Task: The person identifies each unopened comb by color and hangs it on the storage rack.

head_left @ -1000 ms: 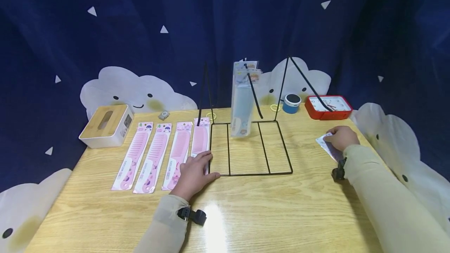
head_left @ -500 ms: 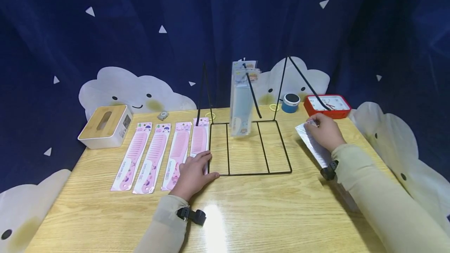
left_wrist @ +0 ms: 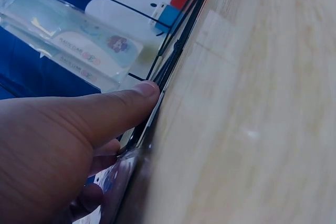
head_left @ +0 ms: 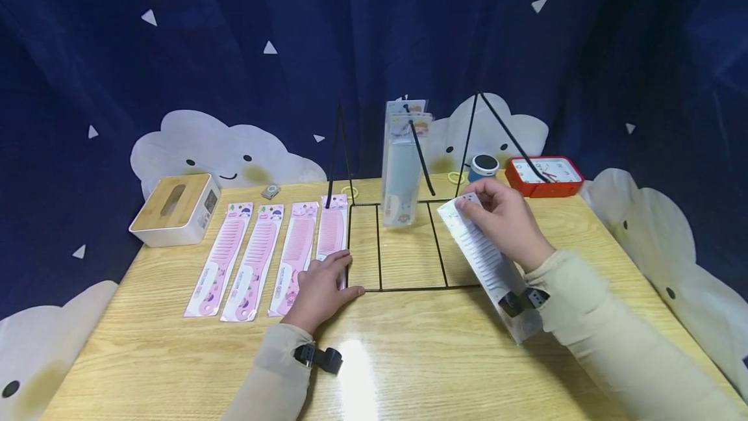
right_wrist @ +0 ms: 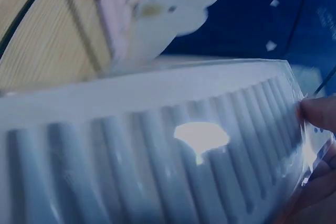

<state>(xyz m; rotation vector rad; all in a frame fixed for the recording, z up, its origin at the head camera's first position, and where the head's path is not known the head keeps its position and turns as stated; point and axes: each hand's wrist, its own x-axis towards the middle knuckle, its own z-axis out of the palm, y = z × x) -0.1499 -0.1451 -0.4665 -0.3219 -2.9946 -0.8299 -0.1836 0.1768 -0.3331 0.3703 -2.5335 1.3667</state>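
Right hand (head_left: 505,223) pinches packaged comb (head_left: 487,258) above wire rack (head_left: 417,245); left hand (head_left: 321,288), fingers flat, steadies rack. Best aim hang-hole squarely at hook, keeping rack pinned.

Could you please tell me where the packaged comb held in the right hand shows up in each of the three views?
Head: the packaged comb slants right of centre, gripped near its top by the right hand.
Left wrist: not in it.
Right wrist: the comb fills the lower frame, a fingertip at the right edge.
Shared landmark: the black wire rack, seen also at the right wrist's top left.
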